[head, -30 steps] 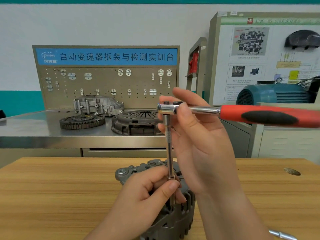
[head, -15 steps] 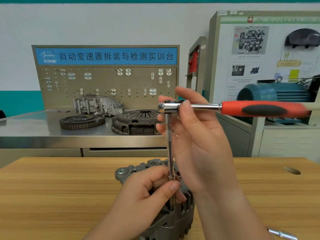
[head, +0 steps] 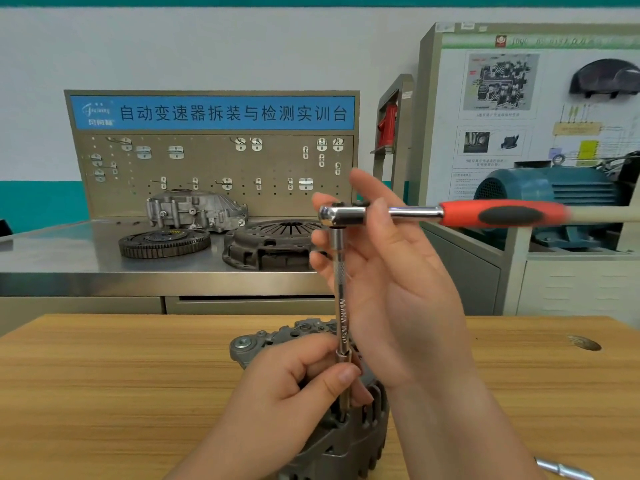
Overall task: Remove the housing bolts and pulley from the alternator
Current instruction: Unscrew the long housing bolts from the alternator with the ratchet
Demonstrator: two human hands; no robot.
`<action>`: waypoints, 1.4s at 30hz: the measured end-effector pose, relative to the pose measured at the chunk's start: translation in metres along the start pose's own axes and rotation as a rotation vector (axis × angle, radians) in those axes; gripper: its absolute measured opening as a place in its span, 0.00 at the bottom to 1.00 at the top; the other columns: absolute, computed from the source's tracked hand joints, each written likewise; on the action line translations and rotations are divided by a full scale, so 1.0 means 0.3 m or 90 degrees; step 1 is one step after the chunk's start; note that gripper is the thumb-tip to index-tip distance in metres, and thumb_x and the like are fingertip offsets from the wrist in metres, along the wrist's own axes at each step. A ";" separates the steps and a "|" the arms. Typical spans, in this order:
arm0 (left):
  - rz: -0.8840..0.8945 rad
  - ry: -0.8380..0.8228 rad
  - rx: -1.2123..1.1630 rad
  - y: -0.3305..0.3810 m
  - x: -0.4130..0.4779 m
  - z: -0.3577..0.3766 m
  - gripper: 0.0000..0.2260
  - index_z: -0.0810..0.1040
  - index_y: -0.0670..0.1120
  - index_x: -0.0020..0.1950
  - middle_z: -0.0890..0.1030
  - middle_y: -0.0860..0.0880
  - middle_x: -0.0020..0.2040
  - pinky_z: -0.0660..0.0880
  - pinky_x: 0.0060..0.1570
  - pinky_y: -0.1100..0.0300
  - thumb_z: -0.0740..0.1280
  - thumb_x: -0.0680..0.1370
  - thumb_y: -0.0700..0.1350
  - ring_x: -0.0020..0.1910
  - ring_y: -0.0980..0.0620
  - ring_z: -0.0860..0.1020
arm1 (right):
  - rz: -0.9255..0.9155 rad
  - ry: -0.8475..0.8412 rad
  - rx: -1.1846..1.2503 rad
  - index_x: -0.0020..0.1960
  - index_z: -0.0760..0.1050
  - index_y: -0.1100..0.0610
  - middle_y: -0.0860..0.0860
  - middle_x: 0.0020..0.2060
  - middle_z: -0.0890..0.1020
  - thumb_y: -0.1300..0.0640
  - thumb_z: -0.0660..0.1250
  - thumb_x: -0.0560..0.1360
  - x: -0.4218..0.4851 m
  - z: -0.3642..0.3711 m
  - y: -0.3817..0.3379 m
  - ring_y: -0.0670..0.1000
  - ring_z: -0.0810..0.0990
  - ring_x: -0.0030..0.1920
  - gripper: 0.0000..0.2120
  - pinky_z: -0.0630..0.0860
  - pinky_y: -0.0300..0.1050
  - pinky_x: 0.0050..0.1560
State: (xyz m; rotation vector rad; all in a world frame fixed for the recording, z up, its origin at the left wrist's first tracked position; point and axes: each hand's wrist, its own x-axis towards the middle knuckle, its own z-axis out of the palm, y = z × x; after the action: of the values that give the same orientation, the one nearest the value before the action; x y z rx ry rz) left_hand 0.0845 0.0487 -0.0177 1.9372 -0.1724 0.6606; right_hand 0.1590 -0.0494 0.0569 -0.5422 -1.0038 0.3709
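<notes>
White wall (head: 207, 46), steel bench (head: 69, 258), seemingly teal dado (head: 38, 202).

The ratchet handle (head: 502, 214) has swung farther back.

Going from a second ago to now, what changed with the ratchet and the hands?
The ratchet handle swung away from the camera, its red grip looking shorter and level. The right hand still pinches its head, and the left hand still pinches the extension bar on the alternator.
</notes>
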 end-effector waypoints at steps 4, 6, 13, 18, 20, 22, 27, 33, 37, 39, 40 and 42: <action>0.001 0.001 0.011 -0.002 0.000 0.001 0.12 0.81 0.55 0.50 0.86 0.51 0.39 0.75 0.47 0.59 0.65 0.72 0.57 0.43 0.53 0.84 | -0.035 0.005 -0.058 0.51 0.84 0.47 0.47 0.46 0.83 0.54 0.67 0.70 -0.001 -0.002 -0.004 0.48 0.79 0.46 0.12 0.74 0.45 0.51; 0.005 0.001 0.004 0.000 0.000 0.002 0.11 0.81 0.54 0.49 0.85 0.52 0.38 0.74 0.46 0.61 0.65 0.73 0.57 0.40 0.55 0.83 | -0.007 -0.007 -0.012 0.53 0.83 0.49 0.49 0.46 0.84 0.52 0.65 0.72 -0.001 0.001 -0.003 0.48 0.81 0.43 0.12 0.76 0.43 0.49; 0.008 -0.009 0.015 0.003 -0.005 0.000 0.11 0.81 0.58 0.51 0.85 0.53 0.39 0.74 0.44 0.67 0.64 0.73 0.58 0.42 0.56 0.83 | 0.047 0.004 0.056 0.55 0.78 0.54 0.53 0.46 0.85 0.47 0.62 0.73 0.001 -0.007 0.004 0.49 0.82 0.36 0.16 0.80 0.42 0.45; -0.012 -0.008 -0.019 -0.014 -0.002 -0.001 0.11 0.81 0.56 0.51 0.86 0.48 0.40 0.74 0.48 0.59 0.66 0.72 0.56 0.44 0.52 0.84 | -0.026 -0.012 -0.019 0.51 0.84 0.47 0.49 0.46 0.82 0.52 0.68 0.68 -0.001 0.005 0.002 0.47 0.79 0.43 0.13 0.75 0.42 0.47; -0.007 -0.005 -0.015 -0.017 -0.002 0.000 0.10 0.81 0.56 0.51 0.86 0.49 0.40 0.75 0.48 0.57 0.66 0.72 0.56 0.44 0.52 0.84 | -0.023 -0.008 -0.012 0.53 0.84 0.49 0.50 0.46 0.82 0.53 0.68 0.70 -0.001 0.006 0.002 0.48 0.80 0.42 0.13 0.76 0.41 0.47; 0.000 -0.002 -0.025 -0.014 -0.002 0.000 0.09 0.82 0.57 0.51 0.86 0.49 0.39 0.75 0.47 0.59 0.66 0.73 0.56 0.43 0.53 0.84 | 0.002 -0.008 0.017 0.57 0.81 0.51 0.52 0.46 0.84 0.51 0.64 0.73 -0.002 0.008 0.004 0.49 0.82 0.40 0.15 0.78 0.41 0.46; 0.009 -0.011 -0.002 -0.008 -0.004 -0.003 0.10 0.81 0.59 0.51 0.86 0.51 0.40 0.76 0.48 0.56 0.64 0.74 0.58 0.43 0.53 0.83 | 0.055 -0.005 0.043 0.59 0.76 0.55 0.53 0.44 0.86 0.46 0.60 0.73 -0.003 0.002 0.006 0.50 0.83 0.39 0.19 0.80 0.44 0.48; 0.015 -0.008 0.013 -0.012 0.000 -0.003 0.10 0.81 0.60 0.51 0.85 0.52 0.38 0.73 0.46 0.57 0.64 0.73 0.56 0.41 0.55 0.83 | -0.024 -0.012 0.014 0.50 0.85 0.47 0.50 0.48 0.83 0.51 0.69 0.66 0.001 0.017 0.007 0.48 0.81 0.43 0.14 0.77 0.41 0.46; 0.013 -0.001 0.003 -0.012 -0.004 -0.001 0.10 0.81 0.60 0.51 0.86 0.51 0.39 0.73 0.44 0.59 0.65 0.73 0.60 0.41 0.55 0.83 | 0.007 -0.008 0.041 0.56 0.81 0.50 0.52 0.48 0.85 0.48 0.65 0.69 -0.001 0.007 0.007 0.49 0.82 0.41 0.17 0.78 0.43 0.48; 0.012 -0.004 -0.003 -0.011 -0.005 -0.001 0.14 0.81 0.60 0.52 0.86 0.50 0.40 0.76 0.43 0.55 0.66 0.73 0.65 0.41 0.51 0.83 | 0.043 -0.002 0.060 0.59 0.77 0.55 0.52 0.45 0.86 0.46 0.62 0.72 0.000 0.001 0.001 0.50 0.83 0.40 0.20 0.79 0.44 0.48; 0.011 -0.005 -0.002 -0.010 -0.005 0.000 0.15 0.81 0.60 0.53 0.86 0.50 0.40 0.78 0.44 0.50 0.65 0.73 0.66 0.41 0.48 0.83 | 0.057 0.001 0.065 0.59 0.76 0.56 0.52 0.44 0.86 0.46 0.60 0.73 0.000 -0.001 -0.001 0.50 0.83 0.39 0.20 0.80 0.44 0.48; 0.008 0.001 0.000 -0.010 -0.003 -0.001 0.13 0.81 0.60 0.52 0.86 0.50 0.40 0.78 0.47 0.44 0.65 0.74 0.64 0.42 0.45 0.84 | 0.061 0.008 0.062 0.58 0.77 0.56 0.53 0.44 0.86 0.47 0.60 0.73 0.002 -0.004 -0.003 0.50 0.83 0.40 0.19 0.80 0.43 0.47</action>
State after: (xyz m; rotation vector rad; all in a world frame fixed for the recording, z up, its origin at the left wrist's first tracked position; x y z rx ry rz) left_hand 0.0849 0.0501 -0.0205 1.9374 -0.1837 0.6703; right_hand 0.1605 -0.0499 0.0573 -0.5047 -0.9446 0.4990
